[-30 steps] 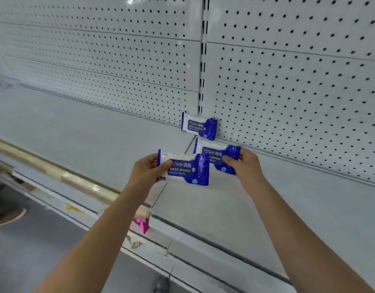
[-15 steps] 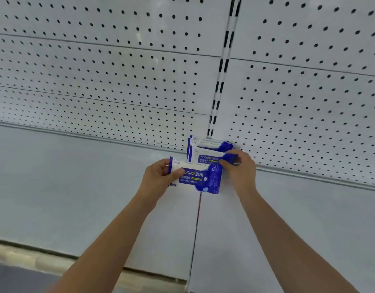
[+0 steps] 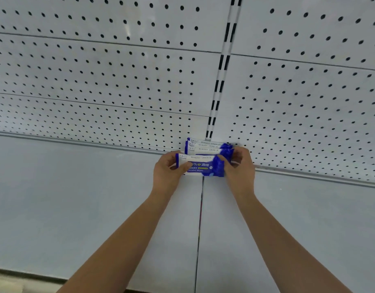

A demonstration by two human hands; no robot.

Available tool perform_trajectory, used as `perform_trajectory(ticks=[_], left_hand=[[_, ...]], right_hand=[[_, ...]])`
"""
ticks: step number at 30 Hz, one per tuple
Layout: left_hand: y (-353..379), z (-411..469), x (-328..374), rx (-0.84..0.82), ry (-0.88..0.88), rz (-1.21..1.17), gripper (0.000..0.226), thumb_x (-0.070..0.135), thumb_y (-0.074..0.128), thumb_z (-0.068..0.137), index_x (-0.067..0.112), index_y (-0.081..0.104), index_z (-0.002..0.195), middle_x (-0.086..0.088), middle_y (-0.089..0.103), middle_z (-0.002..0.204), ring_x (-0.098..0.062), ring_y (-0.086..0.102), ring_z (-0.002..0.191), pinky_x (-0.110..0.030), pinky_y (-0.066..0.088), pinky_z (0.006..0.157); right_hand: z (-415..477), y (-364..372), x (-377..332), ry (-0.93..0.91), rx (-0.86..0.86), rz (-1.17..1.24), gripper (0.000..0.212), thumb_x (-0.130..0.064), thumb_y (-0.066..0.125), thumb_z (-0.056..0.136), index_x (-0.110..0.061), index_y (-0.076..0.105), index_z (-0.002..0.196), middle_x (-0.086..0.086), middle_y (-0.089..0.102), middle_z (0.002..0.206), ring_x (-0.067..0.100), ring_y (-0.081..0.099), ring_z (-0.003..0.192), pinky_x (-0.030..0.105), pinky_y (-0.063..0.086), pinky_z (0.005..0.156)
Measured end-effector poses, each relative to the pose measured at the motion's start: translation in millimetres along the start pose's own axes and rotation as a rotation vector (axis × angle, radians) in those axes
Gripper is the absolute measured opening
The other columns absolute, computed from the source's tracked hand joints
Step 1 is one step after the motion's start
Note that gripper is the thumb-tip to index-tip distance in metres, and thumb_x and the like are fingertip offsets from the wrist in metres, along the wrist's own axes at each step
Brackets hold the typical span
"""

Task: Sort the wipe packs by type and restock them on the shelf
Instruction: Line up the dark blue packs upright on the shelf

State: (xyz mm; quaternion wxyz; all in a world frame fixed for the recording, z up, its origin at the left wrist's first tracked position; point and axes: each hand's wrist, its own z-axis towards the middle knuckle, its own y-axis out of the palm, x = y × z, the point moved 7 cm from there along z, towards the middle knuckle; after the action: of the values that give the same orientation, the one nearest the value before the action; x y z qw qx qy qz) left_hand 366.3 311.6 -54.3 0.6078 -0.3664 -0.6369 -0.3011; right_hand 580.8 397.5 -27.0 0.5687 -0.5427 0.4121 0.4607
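Two bare arms reach out over a pale grey shelf (image 3: 76, 197). A thin dark seam (image 3: 200, 218) runs down the shelf between the arms.

Further in, the left hand (image 3: 167, 172) pinches the left end of the front pack (image 3: 200, 167). Its thumb lies on the face of the pack and its fingers are curled behind. This pack is blue and white, says "Alcohol Wipes", and stands on its long edge on the shelf, right over the seam.

The right hand (image 3: 239, 168) is curled at the right ends of the packs. Its fingers bend round the blue end of the middle pack (image 3: 209, 151), and its thumb side touches the blue end of the front pack.

The middle pack stands just behind the front pack. The back pack (image 3: 207, 143) stands just behind that one, touching it. All three look like the same kind and face the same way.

The back pack sits against the white wall full of small holes (image 3: 118, 81), at the foot of a slotted strip (image 3: 219, 81) that runs up the wall.
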Motion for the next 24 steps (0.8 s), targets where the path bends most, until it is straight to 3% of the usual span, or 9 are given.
perform_trajectory(ticks=[4, 6, 10, 13, 16, 18, 21, 24], left_hand=[[12, 3, 1, 0.055, 0.035, 0.016, 0.034, 0.022, 0.079, 0.085, 0.030, 0.060, 0.111, 0.005, 0.069, 0.113, -0.012, 0.067, 0.105, -0.035, 0.060, 0.086], [18, 2, 3, 0.068, 0.054, 0.000, 0.038, 0.020, 0.080, 0.084, 0.035, 0.055, 0.108, 0.012, 0.067, 0.110, -0.006, 0.067, 0.103, -0.030, 0.060, 0.083], [26, 2, 9, 0.066, 0.082, 0.009, 0.051, 0.014, 0.079, 0.084, 0.027, 0.054, 0.127, 0.016, 0.067, 0.109, 0.003, 0.066, 0.097, -0.013, 0.054, 0.075], [31, 2, 11, 0.040, 0.113, 0.087, 0.043, 0.015, 0.074, 0.089, 0.030, 0.057, 0.125, 0.023, 0.065, 0.104, 0.014, 0.062, 0.094, -0.004, 0.048, 0.075], [35, 0, 15, 0.024, 0.143, 0.144, 0.040, 0.018, 0.070, 0.092, 0.029, 0.058, 0.129, 0.022, 0.065, 0.107, 0.013, 0.061, 0.097, -0.003, 0.046, 0.075], [35, -1, 18, 0.012, 0.153, 0.164, 0.038, 0.017, 0.070, 0.092, 0.035, 0.058, 0.124, 0.023, 0.066, 0.106, 0.012, 0.062, 0.096, -0.004, 0.047, 0.075], [32, -3, 20, 0.018, 0.153, 0.191, 0.038, 0.018, 0.073, 0.090, 0.044, 0.057, 0.113, 0.023, 0.066, 0.105, 0.012, 0.063, 0.094, -0.003, 0.047, 0.073], [26, -7, 17, 0.044, 0.099, 0.217, 0.051, 0.027, 0.076, 0.088, 0.024, 0.055, 0.135, 0.013, 0.062, 0.122, 0.000, 0.060, 0.107, 0.000, 0.044, 0.072]], right_hand=[[-13, -7, 8, 0.038, 0.043, 0.201, 0.029, -0.025, 0.057, 0.100, -0.018, 0.058, 0.129, -0.012, 0.066, 0.121, -0.013, 0.061, 0.101, 0.004, 0.047, 0.076], [-16, 0, 9, 0.042, -0.011, 0.183, 0.043, -0.014, 0.063, 0.096, -0.020, 0.052, 0.138, -0.012, 0.064, 0.125, -0.006, 0.061, 0.109, 0.007, 0.049, 0.078], [-15, 14, 10, 0.029, -0.038, 0.018, 0.060, -0.005, 0.066, 0.092, -0.020, 0.044, 0.145, -0.006, 0.058, 0.130, 0.003, 0.059, 0.110, 0.002, 0.048, 0.071], [-13, 21, 14, 0.024, -0.035, -0.037, 0.057, -0.005, 0.060, 0.094, -0.019, 0.042, 0.147, -0.001, 0.058, 0.135, 0.013, 0.058, 0.118, 0.011, 0.052, 0.080], [-13, 26, 12, -0.004, -0.056, -0.079, 0.055, -0.004, 0.054, 0.096, -0.018, 0.040, 0.148, 0.000, 0.056, 0.138, 0.014, 0.056, 0.121, 0.032, 0.053, 0.098], [-12, 26, 11, -0.005, -0.080, -0.090, 0.056, -0.005, 0.054, 0.097, -0.018, 0.038, 0.149, 0.000, 0.054, 0.140, 0.014, 0.054, 0.123, 0.037, 0.051, 0.102], [-11, 16, 9, -0.011, -0.096, -0.079, 0.059, -0.008, 0.059, 0.094, -0.021, 0.039, 0.148, -0.001, 0.054, 0.139, 0.012, 0.053, 0.124, 0.032, 0.052, 0.100], [-14, -1, 7, 0.003, -0.113, -0.011, 0.055, -0.011, 0.062, 0.094, -0.023, 0.043, 0.145, -0.006, 0.055, 0.138, 0.004, 0.053, 0.123, 0.020, 0.054, 0.091]])
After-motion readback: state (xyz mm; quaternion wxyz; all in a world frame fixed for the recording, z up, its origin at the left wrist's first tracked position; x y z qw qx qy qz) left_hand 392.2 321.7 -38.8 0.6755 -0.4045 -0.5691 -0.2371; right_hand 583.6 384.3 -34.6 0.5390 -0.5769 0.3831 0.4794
